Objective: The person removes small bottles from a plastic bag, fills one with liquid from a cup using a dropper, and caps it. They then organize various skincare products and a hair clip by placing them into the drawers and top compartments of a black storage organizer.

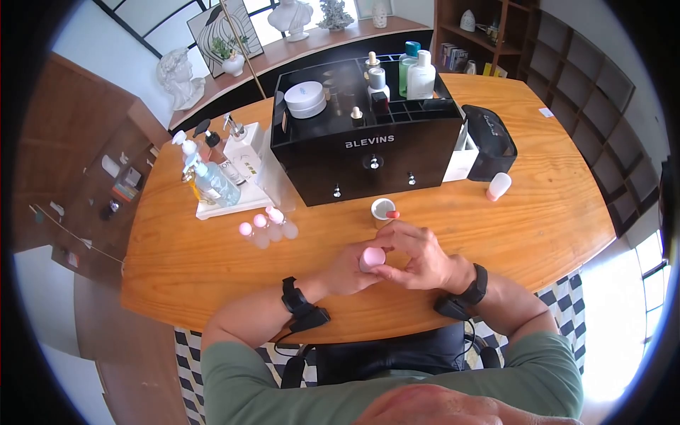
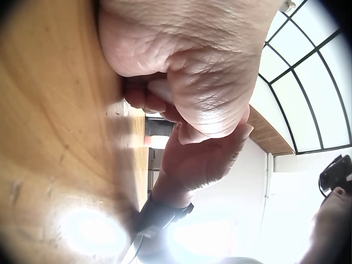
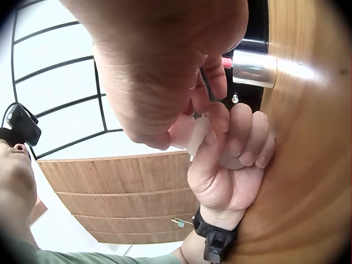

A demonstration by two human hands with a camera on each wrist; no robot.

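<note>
Near the table's front edge, the left hand (image 1: pixel 343 273) grips a small bottle, its pink cap (image 1: pixel 372 259) facing up. The right hand (image 1: pixel 419 261) pinches at this cap with thumb and fingers. In the right wrist view the left hand (image 3: pixel 234 187) curls round the translucent bottle (image 3: pixel 231 161), with the right hand (image 3: pixel 159 66) over its pink end. The left wrist view has the left hand (image 2: pixel 187 60) in front, hiding most of the bottle. Beyond the hands stands a small cup (image 1: pixel 383 208) with a reddish piece (image 1: pixel 394 214) beside it; contact with the right hand cannot be told.
A black organizer (image 1: pixel 365 156) bearing bottles and a white jar (image 1: pixel 305 99) stands behind. Pump bottles (image 1: pixel 216 183) on a white tray (image 1: pixel 212 210) and several pink-capped bottles (image 1: pixel 261 221) are at left. At right are a black case (image 1: pixel 490 145) and another small bottle (image 1: pixel 499 185).
</note>
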